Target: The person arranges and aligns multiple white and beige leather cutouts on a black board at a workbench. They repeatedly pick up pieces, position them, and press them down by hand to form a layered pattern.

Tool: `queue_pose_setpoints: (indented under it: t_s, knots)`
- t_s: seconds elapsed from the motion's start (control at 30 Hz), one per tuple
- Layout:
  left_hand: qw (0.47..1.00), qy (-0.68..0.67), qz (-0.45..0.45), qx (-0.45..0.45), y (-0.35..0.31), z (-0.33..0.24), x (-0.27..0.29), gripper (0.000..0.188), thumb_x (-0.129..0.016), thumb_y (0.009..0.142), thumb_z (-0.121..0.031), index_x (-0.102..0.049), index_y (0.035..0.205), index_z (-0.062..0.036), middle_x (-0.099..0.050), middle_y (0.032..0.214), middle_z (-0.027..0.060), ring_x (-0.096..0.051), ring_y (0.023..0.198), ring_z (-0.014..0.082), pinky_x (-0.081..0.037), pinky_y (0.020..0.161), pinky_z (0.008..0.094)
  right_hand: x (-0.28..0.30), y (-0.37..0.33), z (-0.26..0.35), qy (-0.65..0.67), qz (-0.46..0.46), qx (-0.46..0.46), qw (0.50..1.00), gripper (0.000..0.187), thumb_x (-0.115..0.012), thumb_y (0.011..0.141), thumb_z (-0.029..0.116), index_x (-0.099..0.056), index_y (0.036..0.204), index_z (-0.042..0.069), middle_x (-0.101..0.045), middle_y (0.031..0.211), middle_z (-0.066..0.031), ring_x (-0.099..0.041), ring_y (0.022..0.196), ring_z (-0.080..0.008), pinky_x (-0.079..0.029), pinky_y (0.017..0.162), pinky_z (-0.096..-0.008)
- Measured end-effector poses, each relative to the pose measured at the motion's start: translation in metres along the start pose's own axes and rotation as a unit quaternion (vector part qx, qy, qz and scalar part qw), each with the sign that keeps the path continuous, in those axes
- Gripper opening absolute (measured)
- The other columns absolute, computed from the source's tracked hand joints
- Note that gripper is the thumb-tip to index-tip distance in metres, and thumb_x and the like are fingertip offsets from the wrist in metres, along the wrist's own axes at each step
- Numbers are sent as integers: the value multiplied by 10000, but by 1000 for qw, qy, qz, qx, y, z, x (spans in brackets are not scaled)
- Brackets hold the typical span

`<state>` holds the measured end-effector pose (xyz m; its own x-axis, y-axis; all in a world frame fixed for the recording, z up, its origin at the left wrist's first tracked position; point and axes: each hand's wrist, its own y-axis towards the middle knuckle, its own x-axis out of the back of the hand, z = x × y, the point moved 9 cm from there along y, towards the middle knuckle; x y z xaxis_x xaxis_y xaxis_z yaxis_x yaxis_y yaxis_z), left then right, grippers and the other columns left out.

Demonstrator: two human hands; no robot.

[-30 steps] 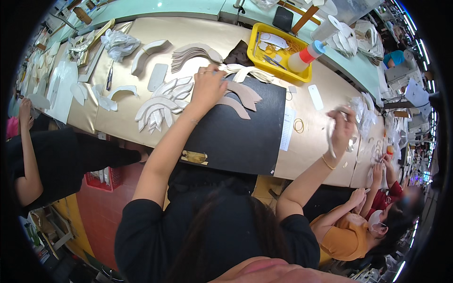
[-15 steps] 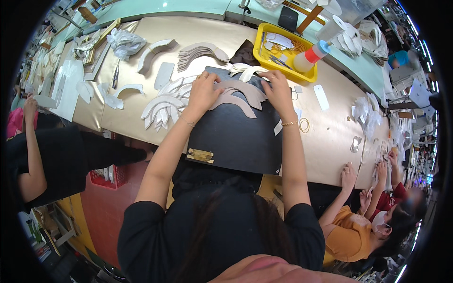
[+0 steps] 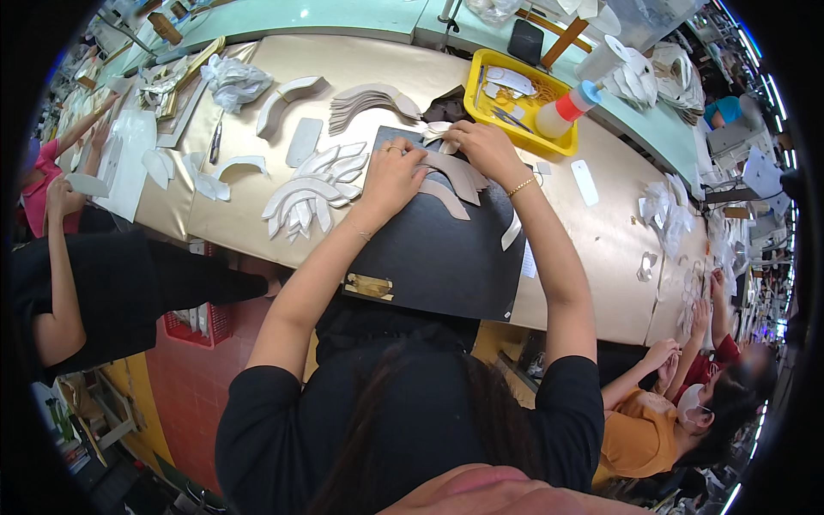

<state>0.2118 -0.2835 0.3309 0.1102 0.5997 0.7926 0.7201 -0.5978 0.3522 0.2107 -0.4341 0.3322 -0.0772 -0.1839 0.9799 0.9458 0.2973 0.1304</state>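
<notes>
A black board [image 3: 429, 257] lies at the table's near edge, overhanging it slightly. Several curved taupe pieces [image 3: 457, 176], flat and arch-shaped, overlap on its far half. My left hand [image 3: 395, 178] bends its fingers over the left end of these pieces, thumb close to the forefinger. At the board's far edge, the fingers of my right hand [image 3: 487, 153] close on a pale curved strip [image 3: 435, 130], whose far part they hide. Left of the board, pale curved pieces [image 3: 313, 190] lie in a fanned heap. One narrow white strip [image 3: 511, 232] rests at the board's right edge.
Beyond the board stand a stack of curved pieces [image 3: 373, 103] and a yellow tray [image 3: 571, 137] with a red-banded bottle [image 3: 562, 110]. A pen-like tool [image 3: 215, 142] lies at left. Co-workers sit at right, including one in an orange shirt [image 3: 639, 433]; others are at left.
My right hand has moved left toward my left hand, its forearm now slanting across the board. My left hand has shifted slightly right. The orange-shirted co-worker's hand has drawn back from the table.
</notes>
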Motion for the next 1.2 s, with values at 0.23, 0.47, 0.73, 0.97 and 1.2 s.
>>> queue_pose_setpoints:
  t_s: [0.23,0.47,0.73,0.97,1.2]
  knots:
    - [997,-65,-31,12,4,-2,2,276,-743,833,-147,-716,1097,-72,-636,1046,129,-619,992,323,-503,871,416,10,3,-13,35,-15,-23,999,122,-655,846,70,-687,962,86,-650,965,-117,-652,921,-334,-524,788,-438]
    - [962,-261,-79,-2,16,-33,30,403,-745,879,-233,-663,1216,-28,-632,1158,170,-646,1062,326,-521,921,390,97,-36,28,193,-169,-60,965,114,-688,877,18,-692,991,18,-656,962,-127,-660,898,-321,-519,788,-381]
    - [743,-644,-9,183,3,-40,35,202,-711,925,-76,-686,1110,0,-715,934,40,-654,839,73,-534,766,227,114,-56,57,374,-228,-122,891,102,-717,908,37,-673,986,-11,-666,861,-74,-623,761,-143,-504,726,-272]
    - [798,-579,-47,160,-10,-48,69,155,-707,923,-81,-707,1056,-1,-721,933,36,-659,847,74,-530,772,232,95,-58,63,496,-239,-139,823,118,-723,923,49,-639,989,-2,-671,853,-40,-611,756,-88,-492,687,-222]
    - [822,-548,-19,155,-21,-46,68,154,-699,913,-63,-711,1055,-6,-720,965,37,-660,879,85,-536,794,244,87,-60,67,544,-190,-154,803,116,-720,928,52,-637,985,-6,-671,857,-40,-623,746,-89,-501,682,-210]
